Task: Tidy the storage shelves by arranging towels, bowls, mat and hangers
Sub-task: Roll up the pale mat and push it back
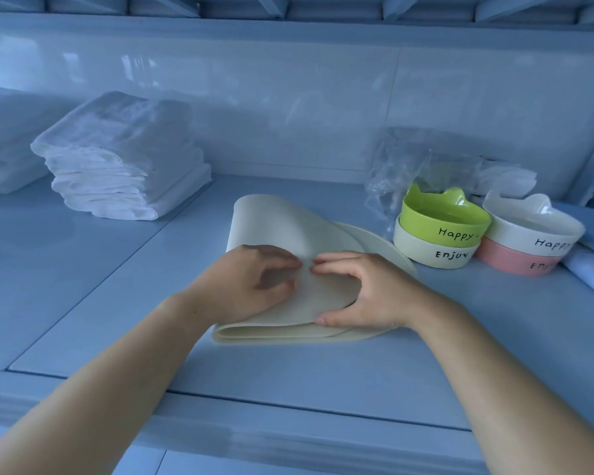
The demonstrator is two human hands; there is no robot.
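My left hand (251,282) and right hand (360,293) pinched the folded cream rubbery mat (288,228), its long axis running away from me.

From where I watch, the pale blue shelf board (83,286) lies bare left of the folded cream rubbery mat (282,234) — a wide lane runs forward from the stack of folded white towels (124,159). To the right, passage is tight: a lime-green eared bowl stacked on a cream bowl (439,231) stands just beside the mat, a white-over-pink bowl pair (528,238) beyond it, crumpled clear plastic wrap (408,159) behind them — the shelf above (288,8) caps the headroom.
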